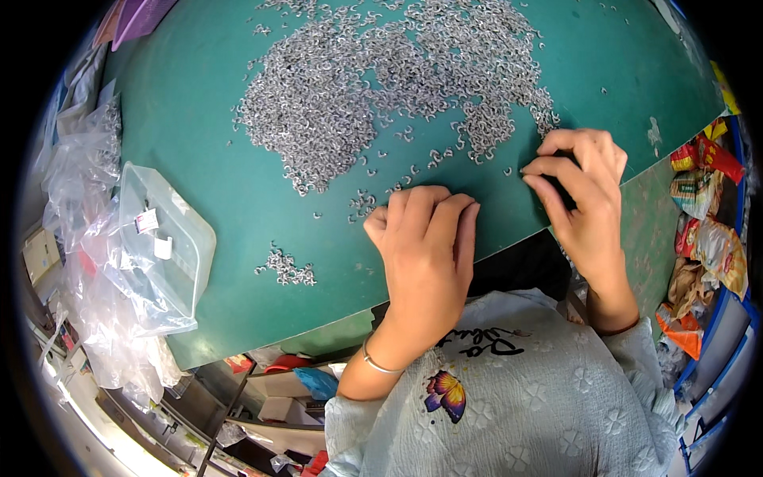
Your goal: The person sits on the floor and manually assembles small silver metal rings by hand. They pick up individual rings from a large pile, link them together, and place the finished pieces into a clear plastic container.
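Note:
A large heap of small silver C-shaped metal pieces (318, 103) spreads over the green tabletop (214, 199). My left hand (425, 238) rests at the heap's near side, fingers curled down and together against the table; its fingertips are hidden, so what they hold does not show. Several loose pieces (362, 202) lie just left of it. My right hand (586, 191) is at the heap's right end, thumb and forefinger tips brought together in a pinch; anything between them is too small to make out. One loose piece (508, 171) lies just left of those fingertips.
A small separate pile of the pieces (288, 267) lies to the left. At the table's left edge a clear plastic tub (199, 238) lies beside crumpled clear bags (87, 175). Colourful packets (703, 191) stand beyond the right edge. A purple container (139, 20) is at the far left.

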The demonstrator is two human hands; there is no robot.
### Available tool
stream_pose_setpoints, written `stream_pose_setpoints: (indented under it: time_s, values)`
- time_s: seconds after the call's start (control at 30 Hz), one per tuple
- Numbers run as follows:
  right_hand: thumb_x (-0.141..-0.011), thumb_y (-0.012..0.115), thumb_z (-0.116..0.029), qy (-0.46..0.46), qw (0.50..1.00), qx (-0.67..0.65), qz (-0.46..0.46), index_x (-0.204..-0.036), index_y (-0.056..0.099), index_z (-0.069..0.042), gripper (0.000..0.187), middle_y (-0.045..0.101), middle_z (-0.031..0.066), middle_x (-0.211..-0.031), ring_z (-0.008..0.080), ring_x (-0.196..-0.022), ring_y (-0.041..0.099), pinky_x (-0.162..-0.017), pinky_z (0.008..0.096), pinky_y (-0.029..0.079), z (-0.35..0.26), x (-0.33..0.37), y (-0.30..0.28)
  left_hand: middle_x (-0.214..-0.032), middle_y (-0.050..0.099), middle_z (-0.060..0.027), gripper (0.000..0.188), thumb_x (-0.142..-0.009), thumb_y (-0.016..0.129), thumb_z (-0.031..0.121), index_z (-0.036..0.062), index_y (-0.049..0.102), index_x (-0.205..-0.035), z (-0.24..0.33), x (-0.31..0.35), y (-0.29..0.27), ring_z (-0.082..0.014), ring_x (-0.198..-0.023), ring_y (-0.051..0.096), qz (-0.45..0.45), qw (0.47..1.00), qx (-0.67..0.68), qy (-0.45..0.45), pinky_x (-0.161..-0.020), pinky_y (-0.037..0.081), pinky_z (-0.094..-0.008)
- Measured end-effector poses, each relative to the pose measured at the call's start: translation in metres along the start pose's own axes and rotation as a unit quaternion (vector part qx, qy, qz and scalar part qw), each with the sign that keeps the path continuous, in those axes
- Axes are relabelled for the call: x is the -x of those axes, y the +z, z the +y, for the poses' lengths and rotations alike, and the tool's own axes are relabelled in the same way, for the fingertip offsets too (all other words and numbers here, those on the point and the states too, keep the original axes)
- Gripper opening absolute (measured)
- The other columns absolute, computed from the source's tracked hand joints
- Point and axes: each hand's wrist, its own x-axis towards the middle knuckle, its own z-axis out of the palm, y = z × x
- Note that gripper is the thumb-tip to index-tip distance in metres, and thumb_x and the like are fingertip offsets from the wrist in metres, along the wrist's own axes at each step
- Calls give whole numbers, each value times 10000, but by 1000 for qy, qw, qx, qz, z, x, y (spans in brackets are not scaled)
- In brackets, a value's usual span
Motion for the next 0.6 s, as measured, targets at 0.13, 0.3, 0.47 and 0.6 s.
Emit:
stream_pose_setpoints:
  time_s: [0.13,0.3,0.47,0.6]
  values:
    - [-695,776,-55,-1,999,-31,-9,-838,683,-64,171,617,22,-934,230,-910,559,-830,358,350,1,4,-6,-882,607,-42,179,-792,728,1,62,673,-950,-3,1,-1,-230,-846,547,-1,1000,-15,-4,-802,326,-349]
    - [-692,780,-59,34,999,-9,9,-858,692,-60,187,623,25,-929,223,-901,568,-829,348,352,6,6,-11,-919,618,-50,213,-806,713,-6,69,665,-1000,-3,2,0,-238,-869,558,23,1000,-17,-9,-811,334,-351]
    - [-697,779,-59,-7,1000,-27,-5,-855,690,-63,182,622,21,-927,217,-888,561,-822,356,342,0,8,-1,-942,619,-55,208,-803,715,-9,63,675,-993,0,3,-3,-239,-881,567,8,1000,-27,-6,-830,348,-346]
    - [-713,771,-57,-9,999,-49,-10,-853,689,-69,162,618,19,-926,211,-896,550,-811,357,336,1,8,1,-946,619,-61,216,-794,725,-9,58,681,-994,-3,9,-7,-237,-891,575,24,999,-16,-16,-849,359,-332]
